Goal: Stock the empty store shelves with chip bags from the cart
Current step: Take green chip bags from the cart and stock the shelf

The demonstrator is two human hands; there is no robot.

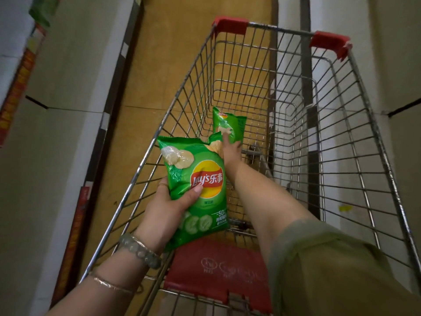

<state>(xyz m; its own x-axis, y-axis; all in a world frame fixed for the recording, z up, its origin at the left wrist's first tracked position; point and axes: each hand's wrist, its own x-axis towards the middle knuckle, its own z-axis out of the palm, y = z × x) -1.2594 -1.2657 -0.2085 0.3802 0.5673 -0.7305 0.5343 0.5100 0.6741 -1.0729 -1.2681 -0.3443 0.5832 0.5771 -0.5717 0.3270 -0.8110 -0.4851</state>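
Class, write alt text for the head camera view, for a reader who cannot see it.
A person's left hand grips a green Lay's chip bag over a silver wire shopping cart with red corners, while the right hand reaches down inside, fingers touching a second green chip bag near the bottom. Pale shelves flank it.

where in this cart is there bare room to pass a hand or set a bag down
Free: the basket floor between the far chip bag and the cart's front wall, and the strip along the right wall. Crowded: the near left, where the left hand holds the near chip bag and the right hand touches the far bag.
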